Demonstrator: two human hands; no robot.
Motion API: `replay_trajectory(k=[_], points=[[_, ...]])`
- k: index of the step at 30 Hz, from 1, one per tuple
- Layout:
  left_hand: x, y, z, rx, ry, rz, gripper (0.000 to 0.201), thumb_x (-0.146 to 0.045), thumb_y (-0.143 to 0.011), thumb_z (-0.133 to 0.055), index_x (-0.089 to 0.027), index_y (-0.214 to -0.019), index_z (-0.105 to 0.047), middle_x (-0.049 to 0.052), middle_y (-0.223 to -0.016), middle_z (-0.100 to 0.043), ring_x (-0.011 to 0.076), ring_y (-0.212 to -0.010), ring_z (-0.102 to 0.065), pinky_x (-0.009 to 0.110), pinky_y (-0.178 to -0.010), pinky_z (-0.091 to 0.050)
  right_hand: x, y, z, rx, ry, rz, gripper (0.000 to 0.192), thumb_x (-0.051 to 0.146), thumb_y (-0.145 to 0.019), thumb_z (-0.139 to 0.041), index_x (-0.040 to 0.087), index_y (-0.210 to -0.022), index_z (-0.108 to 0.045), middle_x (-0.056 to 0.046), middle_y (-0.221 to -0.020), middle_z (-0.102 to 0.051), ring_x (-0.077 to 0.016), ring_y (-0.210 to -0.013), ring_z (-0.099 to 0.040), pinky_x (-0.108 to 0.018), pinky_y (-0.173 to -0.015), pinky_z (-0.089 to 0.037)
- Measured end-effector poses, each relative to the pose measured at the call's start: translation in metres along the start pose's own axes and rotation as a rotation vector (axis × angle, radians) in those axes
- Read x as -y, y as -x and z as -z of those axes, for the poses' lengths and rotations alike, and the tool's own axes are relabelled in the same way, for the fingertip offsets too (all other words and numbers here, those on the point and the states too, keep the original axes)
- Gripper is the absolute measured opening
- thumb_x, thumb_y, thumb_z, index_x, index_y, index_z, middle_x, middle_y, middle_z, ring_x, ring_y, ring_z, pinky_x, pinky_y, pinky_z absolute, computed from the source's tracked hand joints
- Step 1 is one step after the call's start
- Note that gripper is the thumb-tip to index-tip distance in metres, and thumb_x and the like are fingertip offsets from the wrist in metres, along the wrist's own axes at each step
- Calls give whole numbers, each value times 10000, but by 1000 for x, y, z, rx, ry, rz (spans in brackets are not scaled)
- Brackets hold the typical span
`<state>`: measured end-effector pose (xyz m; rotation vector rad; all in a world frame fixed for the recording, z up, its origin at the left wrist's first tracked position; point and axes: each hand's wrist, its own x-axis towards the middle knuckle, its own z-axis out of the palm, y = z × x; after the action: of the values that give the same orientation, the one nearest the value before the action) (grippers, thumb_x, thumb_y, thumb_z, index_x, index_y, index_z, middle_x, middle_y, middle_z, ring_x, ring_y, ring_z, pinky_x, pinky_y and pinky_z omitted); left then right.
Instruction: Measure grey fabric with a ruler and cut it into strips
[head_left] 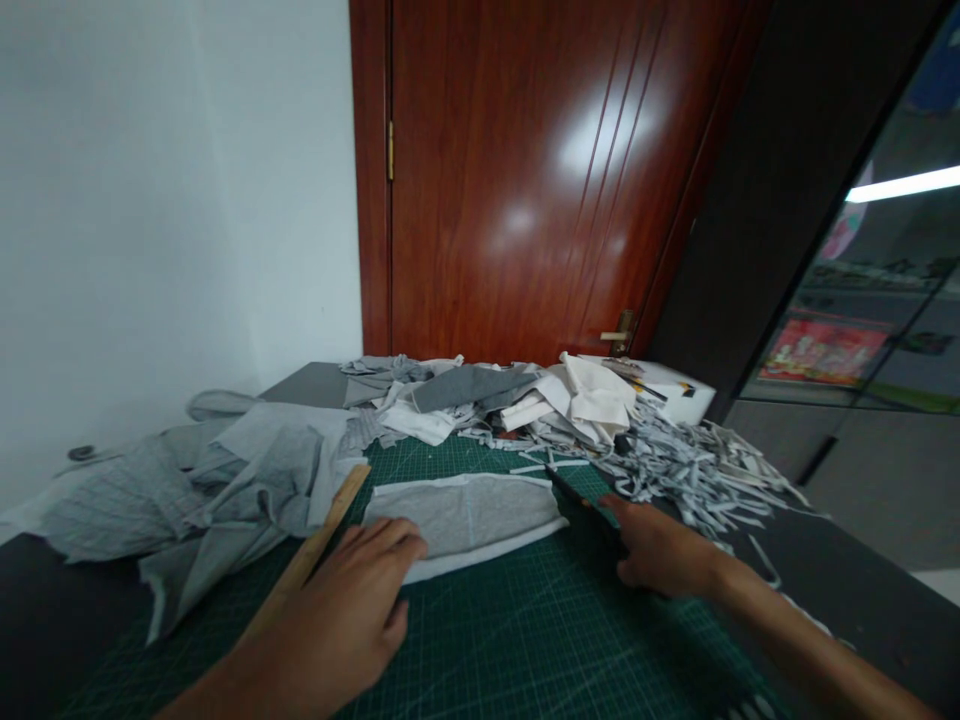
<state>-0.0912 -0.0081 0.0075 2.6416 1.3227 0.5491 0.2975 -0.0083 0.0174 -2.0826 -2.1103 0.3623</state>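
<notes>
Behind the dark desk (885,592), the background is filled by a reddish-brown wooden door (502,180) at upper centre and a pale wall (135,200) at upper left. A green gridded cutting mat (510,640) is spread across the lower centre, and on it, at centre, a flat grey fabric piece (480,512) is laid. Its left end is touched by the left hand (349,605), whose fingers are loosely bent and unclenched. At right of centre, a slim black tool (574,490) is grasped in the fingers of the right hand (660,548), its tip pointed at the fabric's right end. A wooden strip (319,540) is partly covered by the left forearm. Crumpled grey cloth (255,465) is heaped at left, pale and grey offcuts (480,388) are piled beyond the mat, and narrow grey strips (679,465) are tangled at right.
</notes>
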Motion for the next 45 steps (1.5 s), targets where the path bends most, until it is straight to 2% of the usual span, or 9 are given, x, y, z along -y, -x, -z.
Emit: replay_trajectory(k=[5, 8, 11, 14, 18, 22, 31, 40, 45], points=[[-23, -26, -15, 117, 29, 52, 293, -56, -822, -561, -201, -1039, -695, 103, -1148, -713, 292, -1128, -673, 410, -995, -507, -6, -1, 6, -27, -241, -46, 197, 188, -686, -808, 204, -862, -721, -45, -740, -746, -291, -770, -754, -322, -634, -534], [-24, -31, -19, 115, 55, 73, 275, -1, -768, -560, -225, -903, -647, 44, -1008, -713, 244, -990, -694, 339, -848, -500, -8, 5, 5, 7, -457, -69, 100, 319, -804, -675, 235, -811, -620, 11, -570, -647, -231, -559, -693, -302, -505, -493], [-27, -27, -21, 71, 116, 77, 314, 30, -738, -569, -227, -900, -648, 27, -1003, -695, 224, -973, -683, 323, -828, -488, -6, 14, 1, 19, -658, -77, 221, 422, -851, -598, 241, -965, -545, 19, -598, -666, -204, -509, -680, -295, -480, -518], [-29, -22, -25, 49, 216, 110, 383, 26, -737, -592, -224, -1014, -680, 41, -1086, -693, 235, -1024, -666, 347, -880, -501, 8, 22, -5, -11, -835, -50, 469, 532, -815, -701, 235, -1110, -489, -20, -742, -750, -207, -587, -727, -305, -529, -579], [-26, -24, -34, 47, 389, 175, 629, 43, -710, -555, -228, -1274, -607, 35, -1103, -698, 209, -940, -666, 340, -852, -518, 49, 26, -21, 70, -1087, 52, 625, 602, -775, -831, 231, -1133, -477, -62, -908, -798, -160, -528, -695, -278, -481, -560], [-25, -29, -37, 21, 560, 145, 688, 64, -708, -489, -204, -1337, -555, 5, -961, -700, 172, -829, -665, 289, -769, -505, 89, 16, -43, 158, -1210, 104, 675, 640, -764, -841, 248, -1119, -421, -25, -860, -777, -146, -490, -673, -262, -458, -537], [-27, -16, -27, 111, 580, -5, 303, -42, -778, -593, -219, -982, -731, 7, -1022, -776, 197, -974, -716, 313, -900, -519, 102, -12, -50, 195, -1054, 139, 617, 486, -764, -855, 248, -1126, -415, 72, -636, -668, -165, -437, -638, -248, -416, -490], [-26, -22, -17, 224, 676, 11, 267, -163, -809, -635, -214, -1051, -735, 7, -1027, -809, 204, -957, -710, 335, -899, -484, 91, 6, -53, 261, -995, 123, 563, 307, -731, -815, 249, -1139, -431, 20, -875, -771, -77, -402, -548, -182, -361, -405], [-31, -26, -12, 226, 674, 75, 270, -173, -796, -613, -209, -1038, -726, 29, -1021, -808, 217, -952, -705, 354, -895, -501, 89, 7, -65, 230, -997, 144, 558, 207, -692, -766, 253, -1124, -416, 76, -721, -719, -77, -389, -471, -172, -343, -364]])
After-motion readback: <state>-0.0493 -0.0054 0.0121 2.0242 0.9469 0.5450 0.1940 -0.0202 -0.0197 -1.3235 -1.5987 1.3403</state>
